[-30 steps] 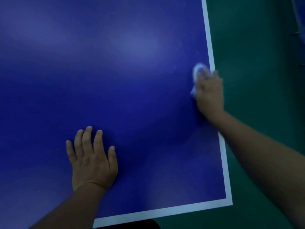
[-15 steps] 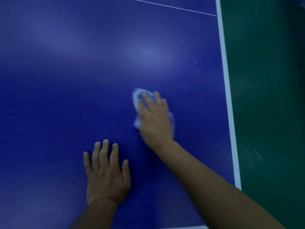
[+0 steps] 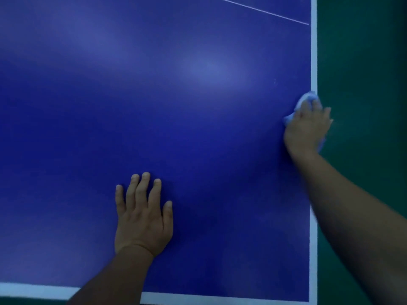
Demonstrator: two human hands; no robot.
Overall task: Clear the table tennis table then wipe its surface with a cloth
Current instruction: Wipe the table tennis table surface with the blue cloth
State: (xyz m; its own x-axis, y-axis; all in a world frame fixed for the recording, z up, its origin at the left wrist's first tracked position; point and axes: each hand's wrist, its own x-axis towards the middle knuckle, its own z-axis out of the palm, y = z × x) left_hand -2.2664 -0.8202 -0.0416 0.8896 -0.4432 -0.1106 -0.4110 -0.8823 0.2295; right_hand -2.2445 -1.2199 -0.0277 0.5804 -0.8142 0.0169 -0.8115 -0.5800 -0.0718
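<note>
White border line (image 3: 198, 297) along the near edge of the table: partly covered by the left forearm, its run cut off at the left frame edge.

Left hand (image 3: 143, 216): palm down on the playing surface near the near edge, fingers straight and slightly spread, holding nothing. The forearm leaves the frame at the bottom.

Blue matte table tennis table (image 3: 198, 117): fills most of the view; far and left parts are cut off. Soft patches of reflected light lie across the middle. A few faint pale specks sit near the right edge, too small to identify.

Right hand (image 3: 308, 126): at the right edge of the table, lying flat over the cloth, with the outer fingers reaching past the edge above the floor. How the thumb lies cannot be told. The forearm crosses the white side line (image 3: 313, 51).

Pale blue crumpled cloth (image 3: 305, 99): beneath the right hand at the right edge; only bits show at the fingertips, by the thumb side and by the wrist, blurred.

Thin white line (image 3: 264, 11): runs slantwise at the far right, cut off at the top.

Dark green floor (image 3: 363, 62): to the right of the table.
</note>
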